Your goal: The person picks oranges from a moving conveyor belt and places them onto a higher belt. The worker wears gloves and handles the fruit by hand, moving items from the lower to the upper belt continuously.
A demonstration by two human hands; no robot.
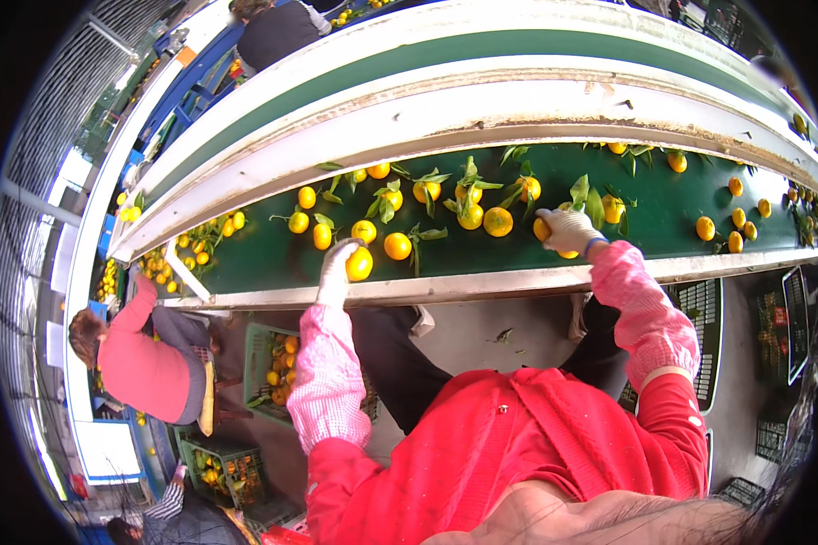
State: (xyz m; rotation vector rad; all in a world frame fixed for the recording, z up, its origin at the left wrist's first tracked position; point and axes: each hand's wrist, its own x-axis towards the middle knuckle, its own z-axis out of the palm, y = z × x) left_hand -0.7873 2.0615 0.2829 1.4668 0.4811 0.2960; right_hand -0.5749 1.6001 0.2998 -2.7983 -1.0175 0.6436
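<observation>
A green conveyor belt (450,262) runs across in front of me, bearing loose orange citrus fruits, some with stems and green leaves. My left hand (337,269), in a pale glove, is at the belt's near edge with its fingers around an orange citrus fruit (359,263). My right hand (567,230), gloved too, reaches over the belt with its fingertips on another citrus fruit (542,229); whether it grips the fruit is unclear. Green leaves (587,201) stand just beyond the right hand. A leafy fruit (612,208) lies to its right.
A white metal rail (450,286) edges the belt on my side. Below it at left stands a green crate (258,368) of fruit, and at right an openwork plastic crate (707,340). A co-worker in pink (143,368) sits at left; another person (279,34) is beyond the upper belt.
</observation>
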